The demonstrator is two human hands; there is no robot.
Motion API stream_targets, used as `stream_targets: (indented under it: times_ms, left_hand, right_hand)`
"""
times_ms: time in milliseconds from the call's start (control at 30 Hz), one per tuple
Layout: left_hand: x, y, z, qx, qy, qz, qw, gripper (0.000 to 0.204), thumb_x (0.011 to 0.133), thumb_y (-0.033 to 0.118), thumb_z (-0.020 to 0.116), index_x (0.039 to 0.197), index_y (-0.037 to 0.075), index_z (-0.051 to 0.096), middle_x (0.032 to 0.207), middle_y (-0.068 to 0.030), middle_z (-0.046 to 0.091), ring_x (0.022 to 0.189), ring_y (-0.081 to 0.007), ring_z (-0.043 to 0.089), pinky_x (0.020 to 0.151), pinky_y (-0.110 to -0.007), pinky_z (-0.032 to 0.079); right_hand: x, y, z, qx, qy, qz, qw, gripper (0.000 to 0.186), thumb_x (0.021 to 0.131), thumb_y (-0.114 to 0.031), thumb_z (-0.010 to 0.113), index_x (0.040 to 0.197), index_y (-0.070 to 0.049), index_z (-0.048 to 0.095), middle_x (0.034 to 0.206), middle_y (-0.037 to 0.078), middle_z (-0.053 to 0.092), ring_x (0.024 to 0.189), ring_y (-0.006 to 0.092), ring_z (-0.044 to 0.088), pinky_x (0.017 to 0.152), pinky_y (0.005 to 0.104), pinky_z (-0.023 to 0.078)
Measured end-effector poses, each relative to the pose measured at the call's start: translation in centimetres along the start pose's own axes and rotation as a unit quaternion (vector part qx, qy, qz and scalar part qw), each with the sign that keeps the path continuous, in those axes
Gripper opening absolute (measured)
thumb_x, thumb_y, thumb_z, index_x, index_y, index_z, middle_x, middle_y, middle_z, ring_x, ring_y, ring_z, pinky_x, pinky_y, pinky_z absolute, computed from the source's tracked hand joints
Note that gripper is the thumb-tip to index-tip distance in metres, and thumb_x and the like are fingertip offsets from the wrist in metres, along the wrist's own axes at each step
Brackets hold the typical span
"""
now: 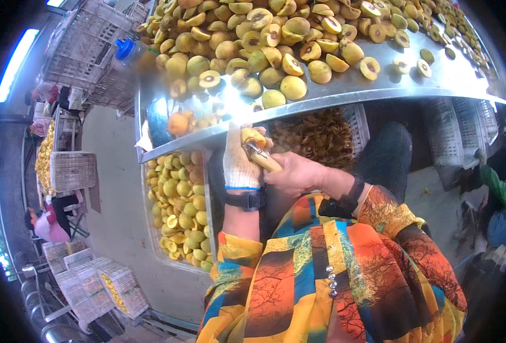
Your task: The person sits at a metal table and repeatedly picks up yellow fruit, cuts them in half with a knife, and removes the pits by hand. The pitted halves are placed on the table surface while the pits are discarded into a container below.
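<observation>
My left hand (236, 155), in a white knit glove, holds a yellow peach half (253, 137) at the table's near edge. Bare, my right hand (296, 174) grips a pitting knife (269, 163) by its pale wooden handle. Its metal tip meets the cut side of the peach half, and the fingers partly hide the fruit. Beyond both hands, many halved peaches (224, 50) lie heaped on the metal table (316, 93), several with brown pits showing.
Left of my legs stands a crate (152, 214) full of peach halves. Brown scraps (313, 135) fill a container under the table. A blue-capped bottle (125, 49) stands at the table's left corner. Stacked crates (101, 280) and other people (53, 223) are farther left.
</observation>
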State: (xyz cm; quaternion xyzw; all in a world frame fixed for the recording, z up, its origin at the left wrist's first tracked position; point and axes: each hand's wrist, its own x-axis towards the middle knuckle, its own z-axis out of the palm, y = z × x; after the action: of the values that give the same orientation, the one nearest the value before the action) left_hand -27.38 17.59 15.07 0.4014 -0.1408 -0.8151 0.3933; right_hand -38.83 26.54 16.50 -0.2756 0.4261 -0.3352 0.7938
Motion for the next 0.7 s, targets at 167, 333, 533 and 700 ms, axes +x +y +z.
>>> stream_targets:
  times_ms: [167,333,533,700]
  left_hand:
    - [-0.1,1.8,-1.9,0.023,-0.022,0.01,0.999,0.037,0.09,0.046,0.047,0.089,0.009,0.053,0.075,-0.0119,0.061,0.058,-0.0242,0.058,0.043,-0.031,0.047]
    - [-0.4,3.5,-2.8,-0.025,0.005,0.043,0.999,0.036,0.093,0.045,0.037,0.086,0.013,0.052,0.078,-0.0075,0.058,0.065,-0.0199,0.057,0.037,-0.023,0.042]
    - [-4.0,8.0,-6.3,0.074,0.13,0.187,0.971,0.034,0.088,0.045,0.05,0.095,0.011,0.053,0.082,-0.0058,0.06,0.063,-0.0176,0.059,0.039,-0.019,0.037]
    - [-4.2,14.2,-25.1,0.678,0.383,0.247,0.577,0.042,0.082,0.033,0.06,0.111,0.002,0.06,0.101,-0.013,0.065,0.091,-0.0249,0.06,0.083,-0.032,0.045]
  right_hand:
    - [1.8,1.3,-1.0,0.122,-0.173,-0.01,0.977,0.017,0.088,-0.015,0.056,0.097,-0.008,0.044,0.053,-0.004,0.036,0.036,0.0031,0.03,0.032,0.0194,0.027]
    - [0.5,0.8,-2.6,0.225,-0.194,-0.096,0.95,0.013,0.088,-0.014,0.055,0.093,-0.006,0.045,0.051,-0.005,0.035,0.034,0.0025,0.03,0.031,0.0182,0.025]
    - [3.2,6.5,-9.5,-0.634,0.132,-0.027,0.761,0.031,0.08,-0.027,0.064,0.09,0.002,0.057,0.077,0.018,0.062,0.072,0.0328,0.06,0.066,0.0398,0.049]
    - [3.9,8.5,-10.3,-0.542,0.165,0.031,0.823,0.035,0.075,-0.024,0.066,0.095,0.003,0.055,0.082,0.02,0.062,0.084,0.0349,0.061,0.071,0.0422,0.048]
